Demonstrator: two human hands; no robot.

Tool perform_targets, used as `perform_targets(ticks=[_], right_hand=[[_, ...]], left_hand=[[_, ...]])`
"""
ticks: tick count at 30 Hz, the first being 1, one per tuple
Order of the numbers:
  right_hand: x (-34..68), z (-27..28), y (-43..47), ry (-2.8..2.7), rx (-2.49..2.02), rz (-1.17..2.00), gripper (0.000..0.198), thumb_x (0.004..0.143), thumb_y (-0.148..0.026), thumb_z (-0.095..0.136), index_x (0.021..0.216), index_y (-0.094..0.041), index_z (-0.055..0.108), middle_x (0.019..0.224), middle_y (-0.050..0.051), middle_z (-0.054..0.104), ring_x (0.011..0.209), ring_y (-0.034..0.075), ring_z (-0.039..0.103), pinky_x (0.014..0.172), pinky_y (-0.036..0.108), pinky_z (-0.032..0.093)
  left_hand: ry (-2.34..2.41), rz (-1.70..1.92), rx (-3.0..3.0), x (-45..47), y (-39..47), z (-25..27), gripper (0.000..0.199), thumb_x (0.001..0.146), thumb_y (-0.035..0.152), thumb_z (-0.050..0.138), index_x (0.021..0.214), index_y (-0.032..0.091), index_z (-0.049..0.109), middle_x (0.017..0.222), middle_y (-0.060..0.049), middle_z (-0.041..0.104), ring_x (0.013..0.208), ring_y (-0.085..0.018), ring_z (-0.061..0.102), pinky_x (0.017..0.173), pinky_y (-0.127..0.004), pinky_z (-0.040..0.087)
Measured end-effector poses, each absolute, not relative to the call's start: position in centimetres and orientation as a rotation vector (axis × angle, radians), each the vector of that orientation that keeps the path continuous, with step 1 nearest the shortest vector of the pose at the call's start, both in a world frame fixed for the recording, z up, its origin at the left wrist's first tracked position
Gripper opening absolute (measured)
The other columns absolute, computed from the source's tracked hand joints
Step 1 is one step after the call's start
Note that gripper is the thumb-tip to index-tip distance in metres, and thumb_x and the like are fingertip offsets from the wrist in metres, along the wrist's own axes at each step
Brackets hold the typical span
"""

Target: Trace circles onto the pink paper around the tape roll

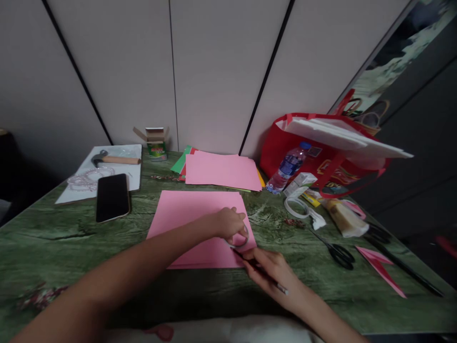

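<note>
A stack of pink paper (189,209) lies flat on the table before me. Near its right edge, my left hand (230,224) presses a thin pale ring (247,235) down on the top sheet, its fingers closed on the ring. My right hand (269,267) grips a dark pencil (282,288) with a light rear end. The pencil's tip meets the paper beside the ring's lower edge. Whether a line has been drawn there is too small to tell.
Farther back lies coloured paper (221,169). Left are a phone (113,197), a hammer (117,159) and a small box (156,147). Right are a bottle (289,166), red bag (274,143), white tape roll (296,209), scissors (341,255) and folded pink paper (380,267).
</note>
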State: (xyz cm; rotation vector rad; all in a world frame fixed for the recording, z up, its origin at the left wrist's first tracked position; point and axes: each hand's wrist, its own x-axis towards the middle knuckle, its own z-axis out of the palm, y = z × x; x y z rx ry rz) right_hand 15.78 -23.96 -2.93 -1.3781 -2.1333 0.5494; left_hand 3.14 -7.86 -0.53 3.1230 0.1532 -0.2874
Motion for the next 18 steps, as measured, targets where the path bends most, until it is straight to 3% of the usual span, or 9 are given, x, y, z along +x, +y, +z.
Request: perform_targets(ticks=[11,18], right_hand=[[13.5,-2.4,-22.2,-2.351,-1.295,0.244,0.018,0.086,-0.007,0.040,0.094,-0.016,0.054,0.078,0.007,0.064,0.068,0.017,0.061,0.062,0.026,0.046],[12.9,-3.6,-21.1,-2.495,-1.364,0.003,0.017,0.086,-0.005,0.041,0.089,-0.016,0.054,0.075,0.007,0.063,0.062,0.018,0.059,0.054,0.026,0.040]], left_hand=[[0.137,-0.297,3.138,3.5,-7.2,-0.8,0.033,0.073,0.033,0.069,0.105,0.039,0.066,0.093,-0.003,0.057,0.072,-0.019,0.055,0.063,-0.028,0.040],[0.106,-0.220,3.143,3.4,-7.1,-1.0,0.029,0.071,0.029,0.070,0.098,0.040,0.068,0.090,-0.002,0.057,0.073,-0.017,0.055,0.064,-0.027,0.039]])
